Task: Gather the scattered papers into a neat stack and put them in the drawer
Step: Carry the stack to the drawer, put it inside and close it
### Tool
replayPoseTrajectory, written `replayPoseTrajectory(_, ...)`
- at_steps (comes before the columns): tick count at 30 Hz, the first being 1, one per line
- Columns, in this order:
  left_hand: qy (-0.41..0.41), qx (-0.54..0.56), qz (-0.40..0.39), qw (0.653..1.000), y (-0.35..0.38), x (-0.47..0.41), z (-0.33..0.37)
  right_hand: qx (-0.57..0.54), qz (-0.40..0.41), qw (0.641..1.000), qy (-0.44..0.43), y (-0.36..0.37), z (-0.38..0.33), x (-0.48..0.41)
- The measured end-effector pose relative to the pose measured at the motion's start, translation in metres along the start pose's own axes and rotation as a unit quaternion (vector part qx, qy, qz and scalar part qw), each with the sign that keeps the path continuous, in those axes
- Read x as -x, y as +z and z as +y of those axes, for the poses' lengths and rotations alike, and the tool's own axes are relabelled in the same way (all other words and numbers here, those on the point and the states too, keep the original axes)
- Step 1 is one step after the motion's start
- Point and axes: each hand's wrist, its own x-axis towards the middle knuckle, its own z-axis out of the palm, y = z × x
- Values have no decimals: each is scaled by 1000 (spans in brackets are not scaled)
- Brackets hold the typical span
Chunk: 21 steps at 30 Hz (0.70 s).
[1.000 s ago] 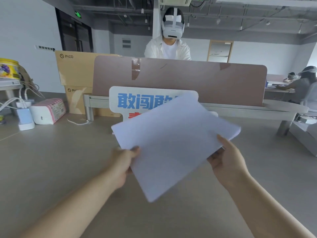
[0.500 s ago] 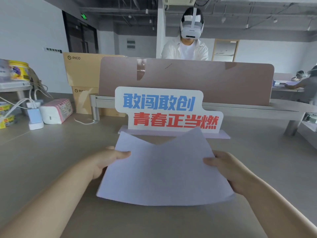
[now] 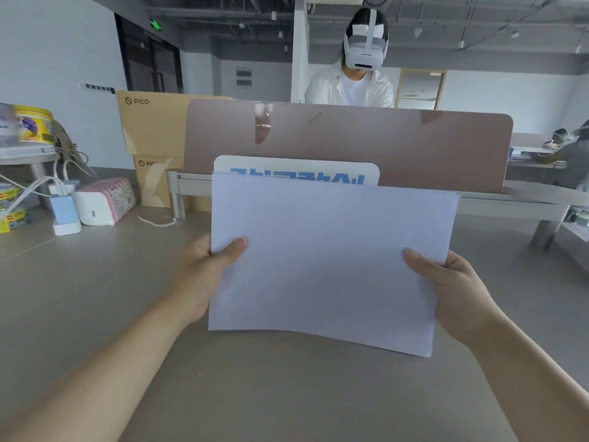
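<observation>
1. Holding item: stack of papers [image 3: 325,260], white, raised upright above the tabletop [image 3: 95,298], with edges roughly squared; the bottom edge bows slightly and sits lower at the right corner.
2. Left hand [image 3: 204,275]: clasps the stack's left edge, thumb on the near face, fingers closed round the back, where they are hidden.
3. Right hand [image 3: 452,288]: clasps the stack's right edge, thumb on the near face, fingers behind the sheets and out of sight.
4. Sign [image 3: 296,169]: white board with blue lettering, standing behind the stack; only its top strip shows over the papers.
5. Partition [image 3: 350,138]: brownish panel along the far edge of the tabletop, behind the sign.
6. Cardboard boxes [image 3: 149,126]: two, stacked, far left of the partition, the upper one printed "PICO".
7. Tissue pack [image 3: 105,202]: pink and white, lying on the tabletop at the left, well apart from the stack.
8. Charger [image 3: 65,215]: pale blue and white, just beside the tissue pack, with white cables attached.
9. Yellow tub [image 3: 35,124]: on a raised shelf at the far left; the label is too blurred to read.
10. Person in a white headset [image 3: 353,71]: beyond the partition, wearing a white shirt.
</observation>
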Motion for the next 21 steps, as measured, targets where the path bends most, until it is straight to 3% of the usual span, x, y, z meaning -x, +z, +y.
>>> replayPoseTrajectory(2, 15, -1, 11, 1000, 4, -1, 1, 1, 7, 1000, -22, 0, -3, 0)
replayPoseTrajectory(7, -20, 66, -52, 996, 0, 0, -1, 9, -19, 1000, -15, -1, -3, 0)
replayPoseTrajectory(15, 0, 44, -33, 998, -2, -1, -5, 20, -27, 999, -31, 3, -1, -1)
replayPoseTrajectory(21, 5, -90, 42, 995, 1, -5, -20, 48, 19, 998, -40, 0, -1, 1)
